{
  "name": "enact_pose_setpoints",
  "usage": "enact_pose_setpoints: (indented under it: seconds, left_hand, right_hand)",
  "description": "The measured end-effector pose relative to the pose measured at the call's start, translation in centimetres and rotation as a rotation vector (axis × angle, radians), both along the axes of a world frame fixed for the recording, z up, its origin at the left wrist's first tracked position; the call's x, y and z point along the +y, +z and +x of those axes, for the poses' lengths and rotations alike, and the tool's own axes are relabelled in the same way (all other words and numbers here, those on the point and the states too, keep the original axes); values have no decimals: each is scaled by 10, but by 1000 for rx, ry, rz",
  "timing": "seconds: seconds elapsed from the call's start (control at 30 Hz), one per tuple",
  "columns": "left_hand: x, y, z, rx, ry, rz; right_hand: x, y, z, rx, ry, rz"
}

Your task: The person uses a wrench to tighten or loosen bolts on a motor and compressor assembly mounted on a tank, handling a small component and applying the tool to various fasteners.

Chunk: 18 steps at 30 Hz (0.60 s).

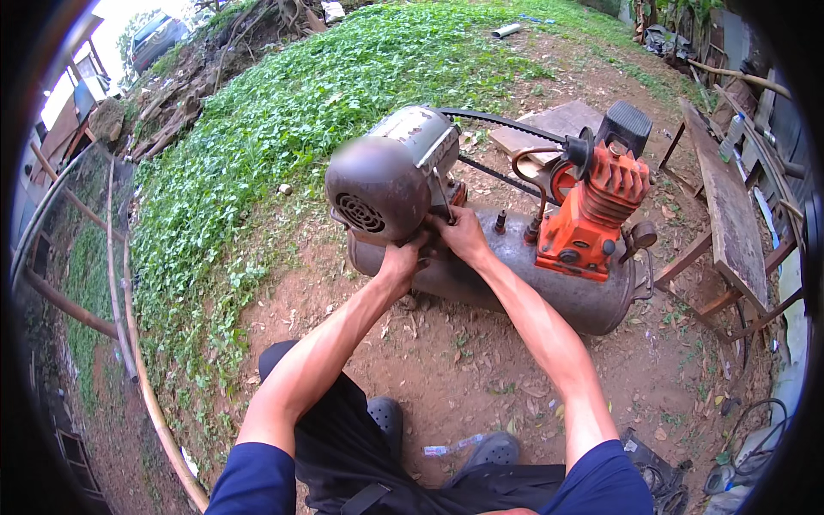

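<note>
An air compressor stands before me, with a rusty horizontal tank (575, 300). On the tank's left end sits an electric motor (421, 137) with a brown, slotted end cover. The orange finned pump head (592, 215) is on the right, and a black drive belt (506, 124) runs between it and the motor. My left hand (407, 257) is closed low at the motor's base, against its mount. Just right of it, my right hand (459, 233) pinches at the motor's foot. What the fingers of either hand grip is hidden.
Behind the tank a wooden board (549, 133) lies on the dirt. A wooden bench (725, 206) stands at the right, with cables (755, 438) near it. Bamboo poles (142, 369) line the left side. A plastic wrapper (453, 446) lies between my feet.
</note>
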<state>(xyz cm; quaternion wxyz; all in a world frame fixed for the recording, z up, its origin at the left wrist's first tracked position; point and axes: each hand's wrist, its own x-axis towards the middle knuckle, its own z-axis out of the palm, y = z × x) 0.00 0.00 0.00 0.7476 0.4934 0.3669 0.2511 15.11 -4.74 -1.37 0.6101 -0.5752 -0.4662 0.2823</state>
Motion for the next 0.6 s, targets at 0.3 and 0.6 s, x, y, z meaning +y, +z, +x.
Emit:
enact_pose_setpoints:
  seconds: [0.3,0.6]
  left_hand:
    - [-4,0,0,25,16,-1]
    - [-4,2,1,12,17,-18]
  right_hand:
    - [-4,5,-7,23,-99,-45]
    - [-1,3,-10,68,-91,91]
